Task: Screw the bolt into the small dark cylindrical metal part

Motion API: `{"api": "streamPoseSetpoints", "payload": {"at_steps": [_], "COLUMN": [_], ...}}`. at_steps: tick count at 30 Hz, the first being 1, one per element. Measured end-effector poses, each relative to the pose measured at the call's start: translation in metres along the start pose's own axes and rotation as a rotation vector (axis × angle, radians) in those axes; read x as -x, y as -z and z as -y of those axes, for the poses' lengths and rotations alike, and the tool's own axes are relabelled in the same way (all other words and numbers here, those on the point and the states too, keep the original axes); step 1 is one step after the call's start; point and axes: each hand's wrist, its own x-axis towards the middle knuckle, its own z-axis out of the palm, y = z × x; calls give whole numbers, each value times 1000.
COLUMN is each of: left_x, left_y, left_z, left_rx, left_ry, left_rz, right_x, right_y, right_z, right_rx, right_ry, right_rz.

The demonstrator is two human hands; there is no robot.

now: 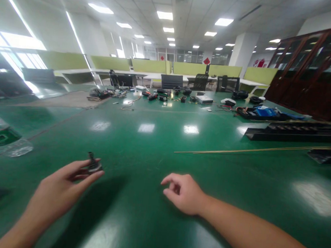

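My left hand [65, 185] holds a small dark metal part [94, 165] between thumb and fingers, above the green table [140, 163]. The part has a round base and a short stem that points up. To the right, my right hand [183, 193] is over the table with its fingers curled and a gap between thumb and index finger. Nothing shows between those fingertips.
A plastic bottle [3, 137] lies at the left. Thin brass-coloured rods [237, 151] and black metal rails [292, 133] are at the right. Several tools and small devices line the far side, with a blue item [265, 111] in a black tray.
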Motion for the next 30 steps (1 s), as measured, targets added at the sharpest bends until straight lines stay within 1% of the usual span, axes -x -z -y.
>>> {"api": "streamPoseSetpoints", "payload": {"at_steps": [2, 4, 6, 7, 8, 9, 11, 12, 14, 17, 22, 27, 30], "left_x": [-18, -27, -26, -22, -17, -11, -1, 2, 5, 2, -2, 0, 0], "left_y": [-34, -75, -113, -129, -141, -148, -152, -150, -143, -138, -142, -141, -139], "left_z": [-25, -53, -76, -83, -88, -91, -90, -88, -84, -80, -78, -81, -84], "left_rx": [138, 274, 338, 400, 431, 434, 422, 411, 415, 457, 444, 482, 509], "left_ry": [-52, -136, -180, -200, -240, -295, -408, -454, -503, -510, -516, -487, -499], "left_rz": [121, 205, 219, 210, 222, 249, 299, 318, 322, 306, 297, 303, 291], "right_x": [-3, -7, -10, -10, -11, -11, -10, -9, -8, -7, -7, -7, -6], "right_y": [3, 5, 7, 7, 7, 6, 5, 5, 5, 6, 7, 7, 5], "right_z": [-2, -6, -10, -12, -14, -14, -14, -13, -11, -8, -6, -6, -7], "right_rx": [22, 10, -46, -66, -75, -66, -11, 23, 67, 80, 72, 59, 39], "right_ry": [-52, -115, -162, -177, -184, -185, -168, -152, -119, -86, -66, -70, -92], "right_rz": [-77, -158, -235, -265, -282, -282, -244, -217, -186, -155, -133, -128, -145]}}
